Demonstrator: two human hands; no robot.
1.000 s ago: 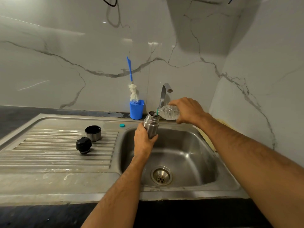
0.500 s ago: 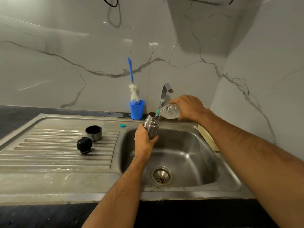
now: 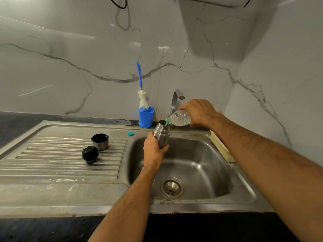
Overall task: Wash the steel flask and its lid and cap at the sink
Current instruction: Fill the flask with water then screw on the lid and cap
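Head view: the left hand (image 3: 153,151) grips the lower body of the cylindrical brushed-steel flask (image 3: 162,132), fingers curled round it, holding it upright with a slight tilt over the back left part of the stainless-steel sink basin (image 3: 201,165); the flask mouth is uncovered. The right hand (image 3: 197,111) grasps a clear ribbed plastic bottle (image 3: 179,117) — tipped almost level, its teal-ringed neck at the flask mouth; the fingers wrap over the bottle from above. The curved steel tap (image 3: 175,100) stands just behind both.

On the ridged steel drainboard (image 3: 52,161), left of the basin, the steel cup-shaped cap with a dark interior (image 3: 100,141) sits open side up; the black round stopper lid (image 3: 90,154) lies just beside it, nearer the front edge. A small teal bottle cap (image 3: 130,133) lies on the sink rim near the basin corner. A blue plastic holder (image 3: 146,117) stands against the marble-patterned wall — a blue-handled white bottle brush (image 3: 142,95) stands in it. A pale yellow block (image 3: 221,145) lies along the right rim.
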